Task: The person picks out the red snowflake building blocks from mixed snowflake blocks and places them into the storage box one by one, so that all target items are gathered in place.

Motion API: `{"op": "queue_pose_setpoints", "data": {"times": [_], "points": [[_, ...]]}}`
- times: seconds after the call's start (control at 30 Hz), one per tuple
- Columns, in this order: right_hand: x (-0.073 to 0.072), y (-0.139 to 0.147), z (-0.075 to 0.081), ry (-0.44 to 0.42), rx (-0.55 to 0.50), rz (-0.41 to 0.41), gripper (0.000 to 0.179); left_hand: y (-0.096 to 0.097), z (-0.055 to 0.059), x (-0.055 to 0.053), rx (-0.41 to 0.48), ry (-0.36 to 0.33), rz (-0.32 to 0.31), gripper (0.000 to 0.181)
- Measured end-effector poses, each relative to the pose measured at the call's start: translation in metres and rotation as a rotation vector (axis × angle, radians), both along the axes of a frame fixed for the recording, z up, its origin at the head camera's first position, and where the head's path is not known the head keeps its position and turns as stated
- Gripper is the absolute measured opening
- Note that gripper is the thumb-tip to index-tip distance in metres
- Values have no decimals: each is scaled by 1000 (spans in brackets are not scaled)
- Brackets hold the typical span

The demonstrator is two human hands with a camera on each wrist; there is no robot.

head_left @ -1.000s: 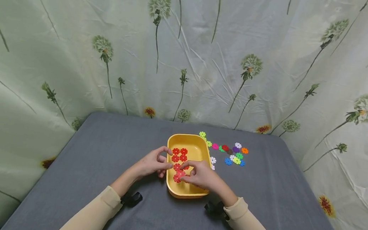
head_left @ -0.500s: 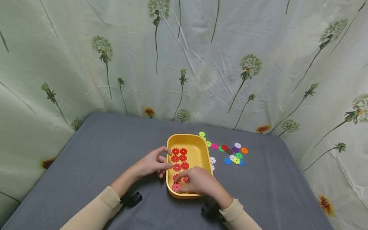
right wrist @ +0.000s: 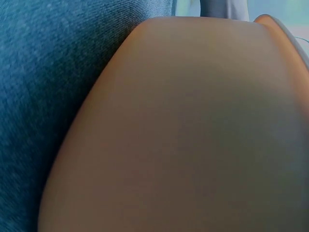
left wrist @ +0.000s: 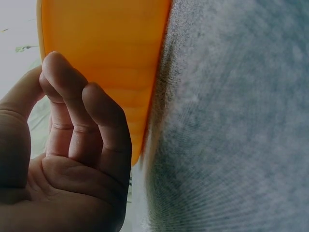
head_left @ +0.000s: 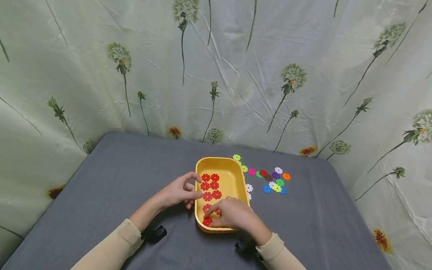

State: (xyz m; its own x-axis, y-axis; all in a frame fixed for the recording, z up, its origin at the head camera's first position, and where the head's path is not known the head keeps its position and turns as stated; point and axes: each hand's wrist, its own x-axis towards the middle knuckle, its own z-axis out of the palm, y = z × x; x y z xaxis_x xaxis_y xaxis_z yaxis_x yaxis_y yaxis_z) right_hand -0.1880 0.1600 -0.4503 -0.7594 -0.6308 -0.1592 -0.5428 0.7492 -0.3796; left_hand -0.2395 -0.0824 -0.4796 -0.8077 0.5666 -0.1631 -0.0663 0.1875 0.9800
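Note:
A yellow tray (head_left: 239,182) holds several red flower-shaped plastic discs (head_left: 207,196), set mostly in pairs down its left side. My left hand (head_left: 178,192) holds the tray's left rim, thumb and index finger at the edge. In the left wrist view, the curled fingers (left wrist: 113,121) lie against the tray's outer wall (left wrist: 116,48). My right hand (head_left: 237,214) reaches over the tray's right wall, pinching a red flower disc (head_left: 207,222) by the near left corner between thumb and index finger. The tray wall (right wrist: 178,121) fills the right wrist view and hides that hand.
Loose flower discs in several colours lie on the grey cloth right of the tray, among them an orange disc (head_left: 286,176) and a blue disc (head_left: 267,189). White discs (head_left: 249,188) lie close to its right wall. A flowered curtain (head_left: 243,70) hangs behind the table.
My right hand has moved toward the tray's near end, carrying a red flower disc from over the lower discs to the near left corner. The left hand has stayed at the rim.

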Motion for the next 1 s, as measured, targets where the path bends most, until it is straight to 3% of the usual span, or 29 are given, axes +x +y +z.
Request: {"op": "queue_pose_setpoints", "data": {"times": [0.27,0.57,0.8,1.0], "points": [[-4,3,-2,-38,-51,-13,24,-1,0,0,-5,1,-4,51],[-12,23,18,-293,-414,-100,37,-1,-2,-2,4,-6,-20,51],[-24,55,36,-296,-624,-273,41,-1,-2,-2,14,-18,-18,51],[-41,97,32,-246,-869,-485,52,-1,-2,-1,21,-12,-29,47]]}}
